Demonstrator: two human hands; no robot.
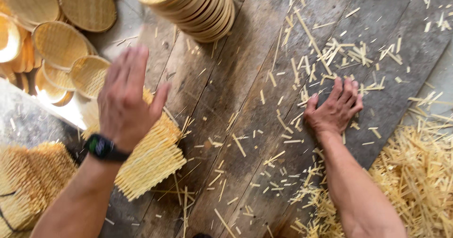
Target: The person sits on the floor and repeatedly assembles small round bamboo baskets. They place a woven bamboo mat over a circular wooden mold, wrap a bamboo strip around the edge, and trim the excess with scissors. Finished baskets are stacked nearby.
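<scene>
— Nearest the lens, what do you see?

— Left hand, raised over a woven mat. Fingers are spread wide and blurred, palm down, holding nothing. A dark watch sits on the wrist. I can't tell whether the hand touches the mat or floats just above it.

— And the mat itself?

— Pale yellow, a flat weave of thin strips with loose ends bristling along its lower edge. It lies on the wooden boards, partly under the hand.

— The other hand?

— Right hand is well to the right of the mat, pressed flat on the boards, fingers together and pointing away, gripping nothing. Short offcuts lie scattered just beyond its fingertips and around it.

— What surrounds the mat?

— Above it, at the top edge, a tall stack of round woven lids. Up and to the left, several round woven trays overlap one another. Left of the mat, at the frame's edge, a bundle of more woven pieces. Far right of it, past the right forearm, a thick heap of strips.

— Anything blocking the way?

— Between the mat and the right hand there are only boards strewn with thin slivers. The left forearm hides the mat's lower left corner.
</scene>
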